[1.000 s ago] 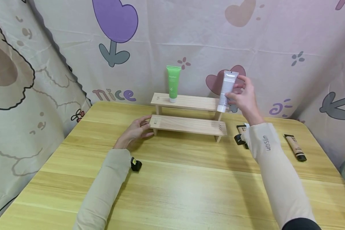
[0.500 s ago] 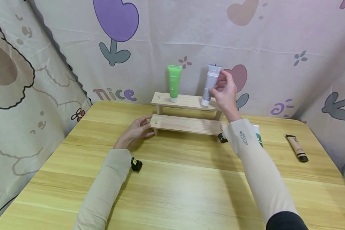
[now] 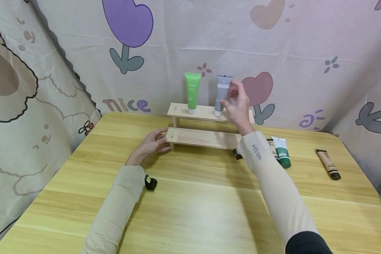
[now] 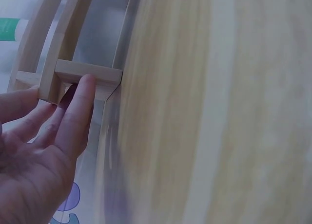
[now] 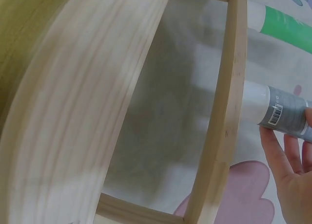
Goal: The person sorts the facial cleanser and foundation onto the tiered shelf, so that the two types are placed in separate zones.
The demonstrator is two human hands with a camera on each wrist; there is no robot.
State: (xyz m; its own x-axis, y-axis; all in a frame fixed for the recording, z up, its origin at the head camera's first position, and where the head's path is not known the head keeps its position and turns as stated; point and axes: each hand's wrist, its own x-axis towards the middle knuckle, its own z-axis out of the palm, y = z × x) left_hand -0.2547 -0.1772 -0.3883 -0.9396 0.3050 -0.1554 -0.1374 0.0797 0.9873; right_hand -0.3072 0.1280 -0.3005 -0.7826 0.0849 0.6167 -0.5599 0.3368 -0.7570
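In the head view, a two-step wooden display rack [image 3: 206, 138] stands on the table. My left hand [image 3: 150, 144] holds the left end of its lower step; in the left wrist view the thumb lies at the board's end and the fingers [image 4: 78, 112] reach against the leg. My right hand [image 3: 239, 107] grips a grey squeeze tube [image 3: 222, 92] between thumb and fingers, upright with its white cap down at the upper step. The right wrist view shows that cap [image 5: 255, 102] right at the board's edge. A green squeeze tube [image 3: 192, 91] stands cap-down to its left.
Right of the rack lie a green-and-white tube [image 3: 282, 152] and a beige tube [image 3: 272, 148], partly hidden by the right sleeve. Another beige tube [image 3: 328, 164] lies farther right. A patterned curtain [image 3: 184, 31] hangs close behind the rack.
My right hand has carried the grey tube leftward from the rack's right end, and the tube now stands more upright on the upper step. The left hand has stayed in place.
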